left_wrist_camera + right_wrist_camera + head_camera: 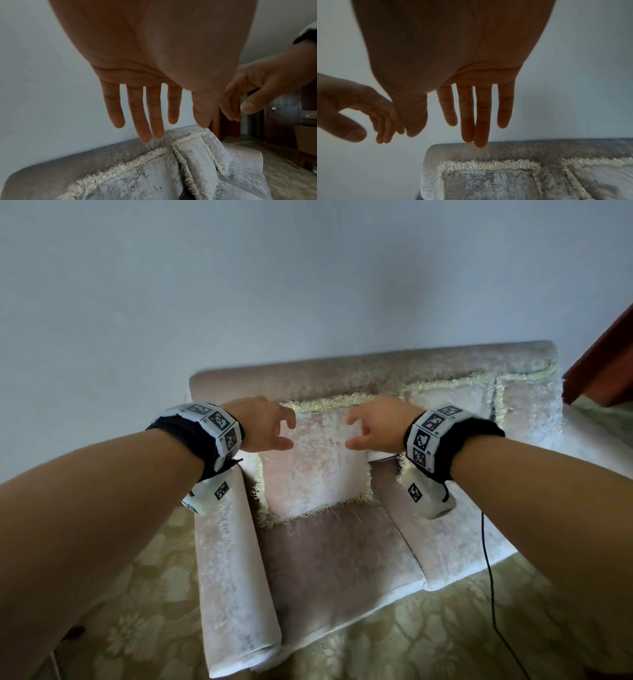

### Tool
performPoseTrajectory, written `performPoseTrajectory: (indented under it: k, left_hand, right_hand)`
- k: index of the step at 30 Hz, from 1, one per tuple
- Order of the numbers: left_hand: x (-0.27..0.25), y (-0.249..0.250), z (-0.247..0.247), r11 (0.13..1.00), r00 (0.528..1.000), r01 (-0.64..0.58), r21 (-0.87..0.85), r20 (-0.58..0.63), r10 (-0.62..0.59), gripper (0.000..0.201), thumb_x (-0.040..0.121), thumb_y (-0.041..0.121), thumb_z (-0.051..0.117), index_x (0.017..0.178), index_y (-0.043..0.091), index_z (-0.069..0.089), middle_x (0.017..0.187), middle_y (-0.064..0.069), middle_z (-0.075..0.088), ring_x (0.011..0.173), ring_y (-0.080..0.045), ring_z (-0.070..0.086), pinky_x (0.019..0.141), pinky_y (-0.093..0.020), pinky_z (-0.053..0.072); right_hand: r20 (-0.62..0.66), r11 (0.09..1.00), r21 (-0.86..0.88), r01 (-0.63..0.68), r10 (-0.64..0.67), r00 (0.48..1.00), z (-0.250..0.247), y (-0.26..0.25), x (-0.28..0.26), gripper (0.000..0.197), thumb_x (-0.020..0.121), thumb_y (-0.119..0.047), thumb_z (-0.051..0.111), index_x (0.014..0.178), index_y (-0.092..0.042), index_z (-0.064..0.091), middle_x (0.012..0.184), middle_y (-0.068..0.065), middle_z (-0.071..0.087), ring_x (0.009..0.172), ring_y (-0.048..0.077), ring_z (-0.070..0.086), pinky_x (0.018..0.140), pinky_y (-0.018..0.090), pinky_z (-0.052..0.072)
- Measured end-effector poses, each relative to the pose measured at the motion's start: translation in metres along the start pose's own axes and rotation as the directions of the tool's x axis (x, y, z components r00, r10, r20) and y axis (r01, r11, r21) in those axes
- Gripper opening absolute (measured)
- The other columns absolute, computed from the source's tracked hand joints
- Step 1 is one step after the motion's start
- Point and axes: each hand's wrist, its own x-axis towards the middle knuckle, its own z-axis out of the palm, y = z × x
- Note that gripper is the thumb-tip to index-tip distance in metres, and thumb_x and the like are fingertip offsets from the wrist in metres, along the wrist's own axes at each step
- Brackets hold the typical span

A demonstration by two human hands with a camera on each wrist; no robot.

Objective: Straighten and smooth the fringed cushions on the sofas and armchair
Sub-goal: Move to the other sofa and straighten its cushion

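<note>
Both bare forearms are stretched forward side by side, each wrist wrapped in a dark band (191, 436) fitted with white marker blocks. The left hand (263, 424) and the right hand (376, 424) are held level with each other, thumbs turned inward, a gap kept between them. In the wrist views the fingers (145, 115) of the left hand and those (481, 115) of the right are seen straight and slightly spread, with nothing held in either.
</note>
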Motion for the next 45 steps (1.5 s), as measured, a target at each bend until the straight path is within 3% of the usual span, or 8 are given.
performPoseTrajectory:
  k: [12, 26, 30, 33, 36, 40, 42, 45]
  left_hand:
    - [0.138, -0.007, 0.043, 0.995, 0.996, 0.088, -0.055, -0.016, -0.089, 0.056, 0.092, 0.070, 0.043, 0.142, 0.045, 0.036, 0.117, 0.014, 0.067, 0.110, -0.018, 0.061, 0.089, -0.040, 0.050]
    - [0.277, -0.012, 0.227, 0.862, 0.913, 0.401, -0.311, 0.061, -0.403, 0.067, 0.086, 0.078, 0.036, 0.146, 0.051, 0.022, 0.115, 0.005, 0.068, 0.098, -0.022, 0.067, 0.088, -0.048, 0.055]
    - [0.286, -0.024, 0.292, 0.719, 0.803, 0.499, -0.484, -0.053, -0.594, 0.074, 0.083, 0.077, 0.044, 0.148, 0.054, 0.018, 0.121, 0.000, 0.058, 0.096, -0.026, 0.065, 0.083, -0.053, 0.056]
    - [0.300, -0.035, 0.336, 0.612, 0.613, 0.576, -0.542, -0.209, -0.762, 0.084, 0.079, 0.067, 0.063, 0.151, 0.048, 0.024, 0.138, -0.007, 0.042, 0.112, -0.031, 0.059, 0.085, -0.053, 0.056]
    - [0.317, -0.053, 0.377, 0.500, 0.448, 0.523, -0.690, -0.276, -0.850, 0.097, 0.066, 0.063, 0.074, 0.150, 0.050, 0.026, 0.152, -0.013, 0.023, 0.137, -0.034, 0.038, 0.105, -0.052, 0.045]
    - [0.338, -0.068, 0.409, 0.439, 0.430, 0.388, -0.810, -0.262, -0.864, 0.109, 0.054, 0.070, 0.071, 0.143, 0.070, 0.009, 0.164, -0.014, 0.000, 0.154, -0.029, 0.008, 0.120, -0.044, 0.022]
    - [0.347, -0.076, 0.418, 0.452, 0.428, 0.316, -0.834, -0.300, -0.853, 0.114, 0.053, 0.072, 0.069, 0.149, 0.061, 0.008, 0.165, -0.016, 0.004, 0.155, -0.025, 0.001, 0.120, -0.034, 0.013]
    - [0.356, -0.089, 0.427, 0.508, 0.411, 0.202, -0.837, -0.398, -0.820, 0.116, 0.056, 0.079, 0.071, 0.153, 0.040, 0.019, 0.159, -0.017, 0.022, 0.152, -0.025, 0.018, 0.121, -0.027, 0.017]
  right_hand:
    - [0.031, 0.992, 0.121, 0.035, -0.039, 0.999, 0.055, 0.114, 0.140, 0.061, 0.089, -0.062, 0.056, 0.138, -0.028, 0.048, 0.123, -0.002, 0.065, 0.109, 0.021, 0.061, 0.097, 0.042, 0.049]
    - [0.052, 0.938, 0.273, 0.215, -0.237, 0.970, 0.234, 0.233, 0.307, 0.071, 0.090, -0.065, 0.049, 0.148, -0.027, 0.034, 0.092, -0.001, 0.070, 0.088, 0.022, 0.066, 0.079, 0.041, 0.055]
    - [-0.070, 0.895, 0.416, 0.161, -0.145, 0.987, 0.296, 0.244, 0.321, 0.076, 0.089, -0.065, 0.053, 0.153, -0.039, 0.022, 0.119, 0.001, 0.058, 0.109, 0.021, 0.058, 0.090, 0.040, 0.051]
    - [-0.235, 0.826, 0.554, 0.106, 0.033, 0.971, 0.349, 0.248, 0.333, 0.082, 0.085, -0.064, 0.058, 0.153, -0.049, 0.015, 0.142, 0.011, 0.034, 0.129, 0.026, 0.040, 0.102, 0.037, 0.042]
    - [-0.367, 0.774, 0.624, 0.105, 0.172, 0.914, 0.395, 0.249, 0.355, 0.093, 0.075, -0.066, 0.065, 0.150, -0.052, 0.012, 0.145, 0.010, 0.016, 0.134, 0.026, 0.025, 0.104, 0.033, 0.039]
    - [-0.346, 0.694, 0.717, 0.061, 0.279, 0.896, 0.428, 0.242, 0.385, 0.103, 0.069, -0.073, 0.058, 0.150, -0.055, -0.003, 0.161, 0.013, -0.003, 0.147, 0.034, 0.013, 0.111, 0.051, 0.036]
    - [-0.333, 0.636, 0.768, 0.072, 0.301, 0.894, 0.434, 0.235, 0.396, 0.107, 0.068, -0.069, 0.056, 0.153, -0.049, -0.006, 0.163, 0.015, -0.005, 0.148, 0.034, 0.010, 0.109, 0.045, 0.028]
    - [-0.392, 0.606, 0.782, 0.144, 0.298, 0.870, 0.435, 0.228, 0.405, 0.107, 0.071, -0.065, 0.054, 0.158, -0.030, 0.000, 0.163, 0.019, 0.005, 0.139, 0.022, 0.004, 0.100, 0.036, 0.018]
